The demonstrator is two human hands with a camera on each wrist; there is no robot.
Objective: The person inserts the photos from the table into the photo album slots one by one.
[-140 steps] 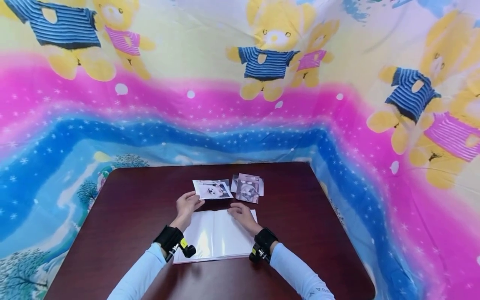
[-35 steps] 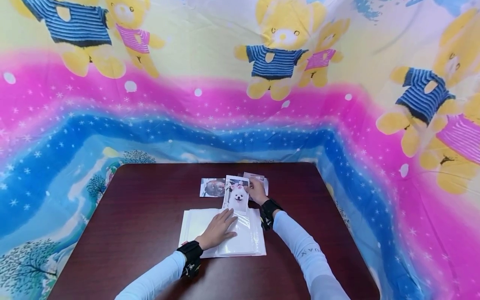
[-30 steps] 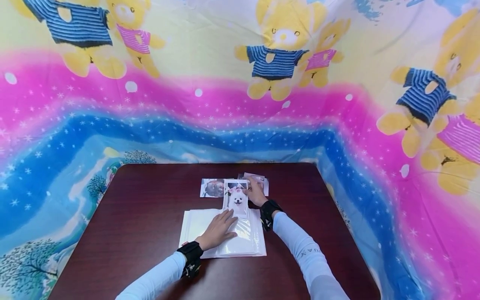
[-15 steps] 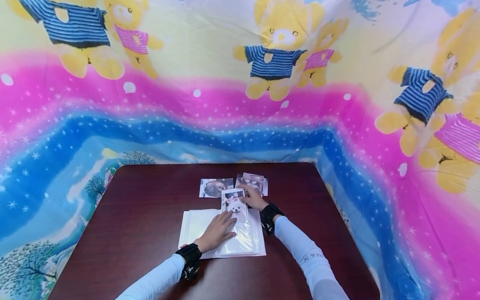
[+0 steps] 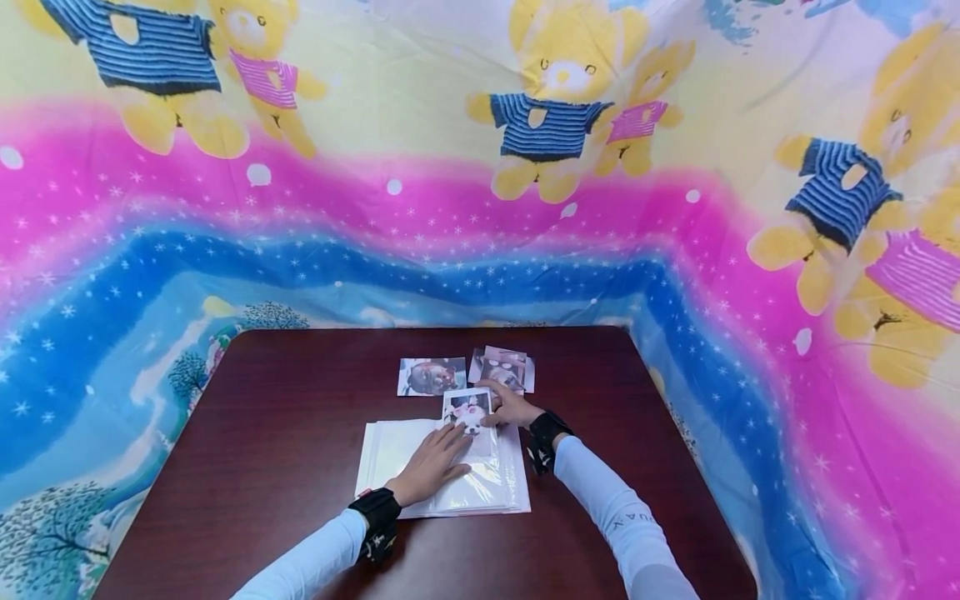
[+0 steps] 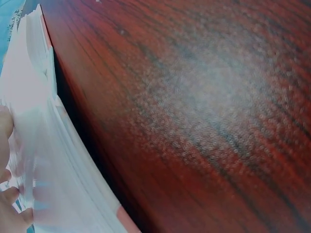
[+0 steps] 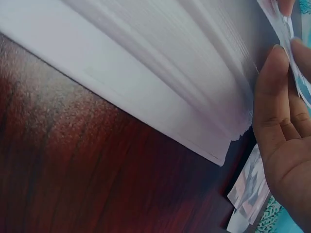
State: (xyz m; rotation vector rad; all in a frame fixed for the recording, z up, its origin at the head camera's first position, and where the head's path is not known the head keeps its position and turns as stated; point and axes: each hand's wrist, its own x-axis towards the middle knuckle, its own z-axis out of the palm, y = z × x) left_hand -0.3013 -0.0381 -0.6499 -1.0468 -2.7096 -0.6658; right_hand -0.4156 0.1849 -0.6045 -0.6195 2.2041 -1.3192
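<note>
An open photo album (image 5: 480, 492) with clear plastic pockets lies on the table. A photo of a white dog (image 5: 467, 408) is partly inside the right page's pocket, its upper part sticking out past the album's far edge. My right hand (image 5: 513, 408) pinches the photo's right edge between thumb and fingers; the right wrist view shows the fingers (image 7: 274, 73) on either side of it. My left hand (image 5: 431, 465) rests on the album with fingers spread, the fingertips over the lower part of the photo. Only some left fingers (image 6: 6, 145) show in the left wrist view.
Behind the album lies a photo of a dark animal face (image 5: 432, 377). To its right is a small overlapping pile of photos (image 5: 504, 367). The dark wooden table (image 5: 285, 433) ends at a patterned cloth (image 5: 450, 287) hung behind it.
Earlier my left hand held a photo lying sideways. Over the last second my right hand has drawn the dog photo towards me, deeper into the pocket; my left hand has stayed on the page.
</note>
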